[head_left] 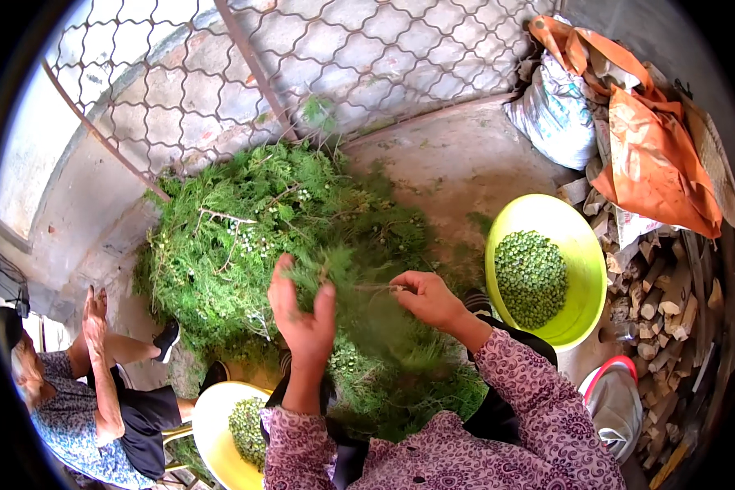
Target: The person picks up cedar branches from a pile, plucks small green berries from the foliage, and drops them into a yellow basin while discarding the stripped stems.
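Evergreen sprig [343, 266], feathery and fresh green on a thin, bare brownish stem; its leafy end blurs into the greenery behind, so I can't make out the tips. The right hand [433, 302] pinches that stem between thumb and fingers, and the foliage reaches out from the pinch toward the left hand [304, 317]. That one is spread wide, thumb well apart from the fingers, with foliage right by the gap; whether they touch, I cannot tell. All of it is above a heap of cuttings [220, 269], on the floor [420, 155] near its mesh-panel edge.
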A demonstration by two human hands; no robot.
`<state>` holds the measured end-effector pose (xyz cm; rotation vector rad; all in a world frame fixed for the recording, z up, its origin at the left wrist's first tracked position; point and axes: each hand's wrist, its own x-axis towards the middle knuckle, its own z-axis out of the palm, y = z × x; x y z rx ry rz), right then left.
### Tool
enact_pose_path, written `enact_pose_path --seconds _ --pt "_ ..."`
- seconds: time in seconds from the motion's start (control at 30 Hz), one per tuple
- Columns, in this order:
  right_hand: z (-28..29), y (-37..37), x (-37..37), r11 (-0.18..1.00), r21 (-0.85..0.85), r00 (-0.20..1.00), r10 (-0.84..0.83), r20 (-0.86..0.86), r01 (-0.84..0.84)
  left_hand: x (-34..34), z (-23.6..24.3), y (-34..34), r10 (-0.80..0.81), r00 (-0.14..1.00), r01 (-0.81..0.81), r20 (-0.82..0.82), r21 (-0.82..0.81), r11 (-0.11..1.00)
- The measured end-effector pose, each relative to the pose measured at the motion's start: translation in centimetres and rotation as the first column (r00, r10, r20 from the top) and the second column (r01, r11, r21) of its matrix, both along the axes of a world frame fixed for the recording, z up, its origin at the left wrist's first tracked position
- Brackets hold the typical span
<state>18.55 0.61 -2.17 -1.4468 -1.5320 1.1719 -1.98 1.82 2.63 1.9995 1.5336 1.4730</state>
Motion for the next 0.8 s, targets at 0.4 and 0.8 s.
enact_pose_path --seconds 0.4,0.8 --pt "1.6 1.0 2.3 0.992 -0.082 0.995 0.097 0.007 -0.096 1.8 0.8 -2.6 -0.640 0.597 0.660 -0.484 -0.158 0.735" --pt "-0.2 0.2 0.5 0.942 -0.196 0.961 0.256 -0.099 -0.271 2.4 -2.1 -4.7 -0.445 0.619 0.761 0.647 -0.354 0.543"
